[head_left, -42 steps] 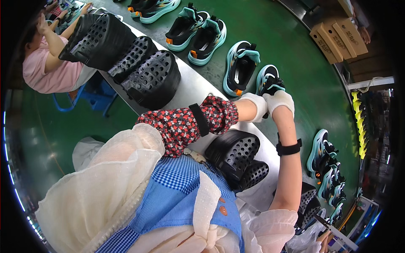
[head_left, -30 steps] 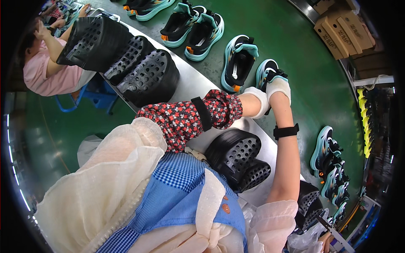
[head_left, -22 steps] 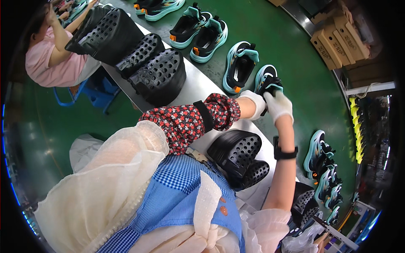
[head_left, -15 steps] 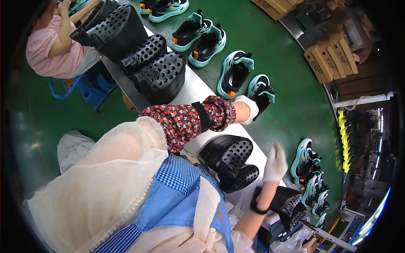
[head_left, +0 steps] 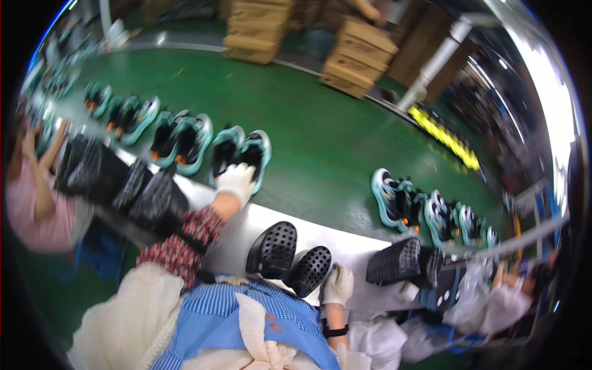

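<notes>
My left hand (head_left: 236, 182), in a white glove, reaches to the near end of a pair of black and mint-green sneakers (head_left: 259, 150) on the green conveyor. Its fingers bend over the near sneaker's opening; the thumb is hard to see. On the pale metal ledge before me stand two black, clog-shaped pieces with many round holes (head_left: 275, 250). Just right of them is my right hand (head_left: 339, 285), also gloved, its fingers curled closed. The palm is hidden, so anything inside it cannot be made out.
More sneaker pairs (head_left: 190, 143) stand on the green surface (head_left: 320, 166) at left and right. Other black perforated pieces (head_left: 394, 261) sit along the ledge (head_left: 246, 225). Someone in pink (head_left: 38, 209) sits at the left. Cardboard boxes (head_left: 357, 58) are stacked beyond, near yellow items (head_left: 443, 137).
The view has swung round and levelled. My right hand has come down from above the ledge to beside the black clog-shaped pieces. My left hand, hidden before, now shows at the sneakers.
</notes>
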A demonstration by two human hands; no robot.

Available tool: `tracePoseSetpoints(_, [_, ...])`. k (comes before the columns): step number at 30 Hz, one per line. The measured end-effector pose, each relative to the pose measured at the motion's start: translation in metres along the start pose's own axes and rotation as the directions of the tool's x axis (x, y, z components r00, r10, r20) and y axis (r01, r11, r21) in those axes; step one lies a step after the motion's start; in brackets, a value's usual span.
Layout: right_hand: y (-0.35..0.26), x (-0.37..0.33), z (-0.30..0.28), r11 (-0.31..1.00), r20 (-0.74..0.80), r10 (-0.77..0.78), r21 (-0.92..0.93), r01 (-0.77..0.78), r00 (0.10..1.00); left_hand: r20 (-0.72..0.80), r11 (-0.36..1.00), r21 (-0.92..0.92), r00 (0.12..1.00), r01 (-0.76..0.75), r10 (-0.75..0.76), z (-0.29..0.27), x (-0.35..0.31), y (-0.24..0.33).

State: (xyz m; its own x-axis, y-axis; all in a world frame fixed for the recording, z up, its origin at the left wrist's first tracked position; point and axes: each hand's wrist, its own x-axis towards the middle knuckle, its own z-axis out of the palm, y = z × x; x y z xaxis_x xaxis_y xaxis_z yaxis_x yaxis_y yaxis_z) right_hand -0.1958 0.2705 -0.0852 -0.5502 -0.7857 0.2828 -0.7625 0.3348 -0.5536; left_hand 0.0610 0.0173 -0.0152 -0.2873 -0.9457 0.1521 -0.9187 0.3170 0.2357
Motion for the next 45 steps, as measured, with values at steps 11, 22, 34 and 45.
tracePoseSetpoints(11, [0.016,0.005,0.014,1.000,-0.007,0.027,-0.006,-0.027,1.000,-0.199,0.957,-0.090,0.946,-0.277,0.255,0.017,-0.092,0.002])
tracePoseSetpoints(22, [0.012,0.006,0.010,0.999,0.012,0.036,0.028,-0.036,0.999,0.001,0.964,-0.178,0.980,-0.197,0.201,0.030,-0.125,-0.009])
tracePoseSetpoints(34, [0.013,0.005,0.012,0.999,0.018,0.049,0.015,-0.049,0.999,-0.011,0.935,-0.162,0.948,-0.316,0.319,0.024,-0.118,-0.009])
tracePoseSetpoints(45, [0.004,0.007,0.006,0.999,0.012,0.046,-0.010,-0.045,0.999,-0.064,0.926,-0.166,0.941,-0.340,0.334,0.028,-0.117,-0.012])
